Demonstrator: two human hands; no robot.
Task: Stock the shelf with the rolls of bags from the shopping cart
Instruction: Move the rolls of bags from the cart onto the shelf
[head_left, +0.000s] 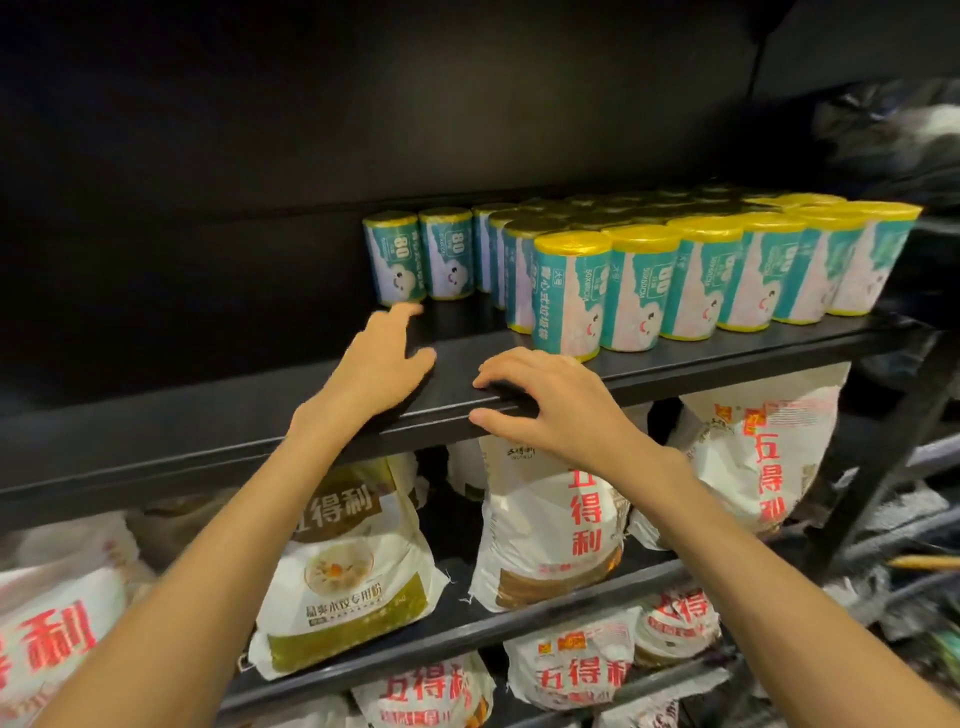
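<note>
Reaching forward, the left hand (382, 358) lies flat on the shelf (727, 358), fingers straight, holding nothing. The right hand (550, 405) rests its spread fingers on the shelf edge, beside the rolls of bags (569, 296).

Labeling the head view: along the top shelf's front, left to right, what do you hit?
Bare shelf → left hand, open → right hand, fingers on the shelf edge → front-corner roll → row of rolls running to the right end.

A shop: black shelving (675, 371) stocked with bag rolls (569, 296) and flour sacks (550, 525).
</note>
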